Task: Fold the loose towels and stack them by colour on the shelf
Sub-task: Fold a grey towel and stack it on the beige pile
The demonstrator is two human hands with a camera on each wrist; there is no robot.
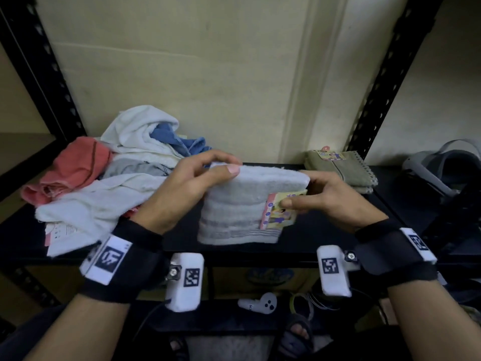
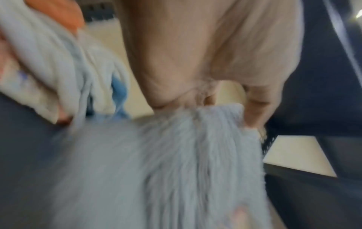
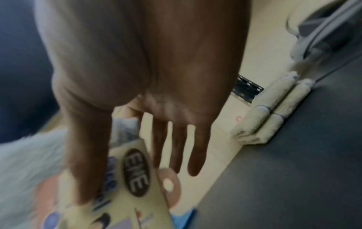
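While the left hand [image 1: 192, 183] pinches the grey towel's [image 1: 244, 204] top fold, the right hand [image 1: 325, 199] nips its paper label [image 1: 278, 212] between thumb and fingers, probably steadying the fold.

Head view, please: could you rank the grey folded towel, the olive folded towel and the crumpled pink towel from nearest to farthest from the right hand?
1. Grey folded towel, held by the right hand.
2. Olive folded towel, behind the hand, back right.
3. Crumpled pink towel, far left.
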